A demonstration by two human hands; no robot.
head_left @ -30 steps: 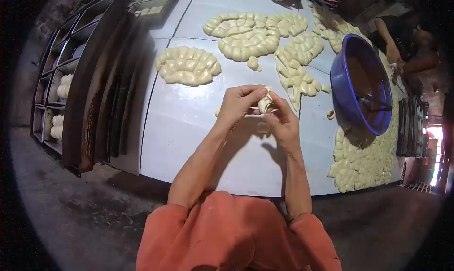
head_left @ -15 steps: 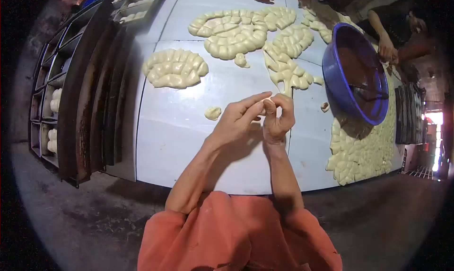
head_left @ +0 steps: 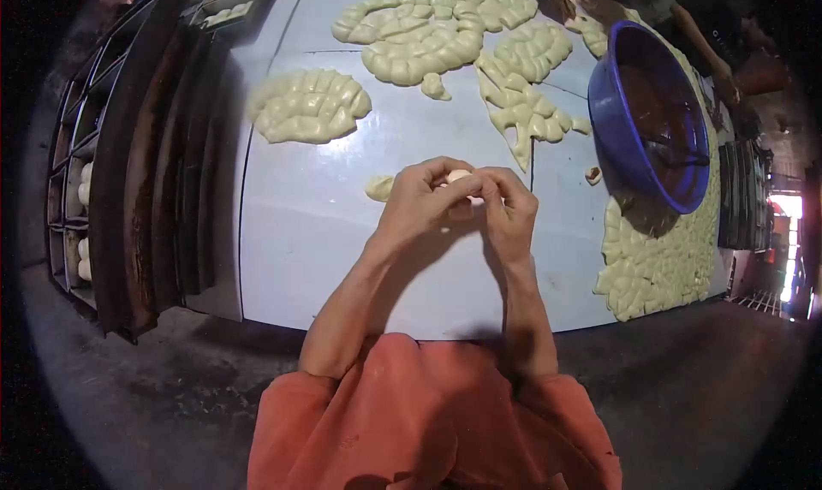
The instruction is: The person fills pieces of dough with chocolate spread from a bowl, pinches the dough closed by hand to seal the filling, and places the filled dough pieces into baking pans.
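A small pale piece of dough (head_left: 460,176) is pinched between my two hands above the white tabletop. My left hand (head_left: 425,197) curls around it from the left, thumb laid across the front. From the right, my right hand (head_left: 509,209) grips its edge with thumb and fingertips. Part of the dough is hidden behind my fingers. A loose dough lump (head_left: 378,188) lies just left of my left hand. Beyond my hands, a strip of joined dough pieces (head_left: 522,113) tapers to a point on the table.
A purple basin (head_left: 604,113) of brown filling stands at right, beside a sheet of dough pieces (head_left: 655,272). More dough clusters (head_left: 312,105) lie at left and far back. Racked trays (head_left: 111,190) line the left edge. Another person's arm (head_left: 698,32) shows at upper right.
My hands have shifted slightly left, and more of the dough between them shows as a rounded piece. The view has tilted, so the table sits higher. A co-worker's hand at the top has gone.
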